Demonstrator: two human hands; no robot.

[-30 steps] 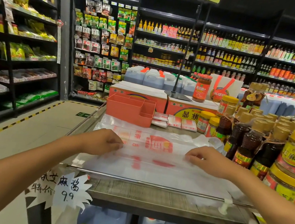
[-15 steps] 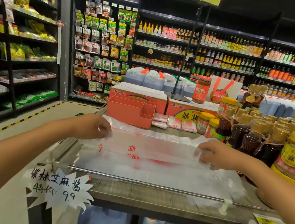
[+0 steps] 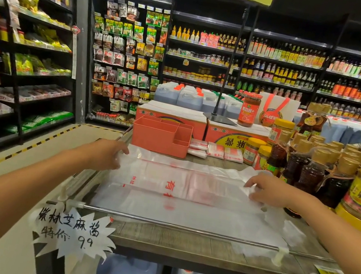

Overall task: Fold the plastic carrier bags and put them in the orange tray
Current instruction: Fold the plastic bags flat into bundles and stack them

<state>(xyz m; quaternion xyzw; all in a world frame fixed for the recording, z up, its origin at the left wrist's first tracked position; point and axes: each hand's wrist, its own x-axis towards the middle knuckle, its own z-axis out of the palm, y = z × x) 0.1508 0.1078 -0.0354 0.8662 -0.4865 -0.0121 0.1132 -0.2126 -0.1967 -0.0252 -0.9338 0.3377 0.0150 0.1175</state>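
A translucent white plastic carrier bag (image 3: 184, 192) with red print lies spread flat on the shelf top, its near strip folded over toward the back. My left hand (image 3: 106, 153) pinches the fold's left end. My right hand (image 3: 266, 189) pinches the right end. Behind the bag stands the orange tray (image 3: 160, 139), a box with compartments. Several small folded bags (image 3: 216, 151) lie to the right of the tray.
A metal rail (image 3: 183, 227) runs along the shelf's front edge. Sauce bottles and yellow-lidded jars (image 3: 326, 171) crowd the right side. Orange cartons (image 3: 234, 138) and a sign stand sit behind the tray. An aisle floor (image 3: 34, 160) lies on the left.
Both hands carried the bag's near edge away from me and laid it over, making a lengthwise fold. They now sit farther back, close to the orange tray.
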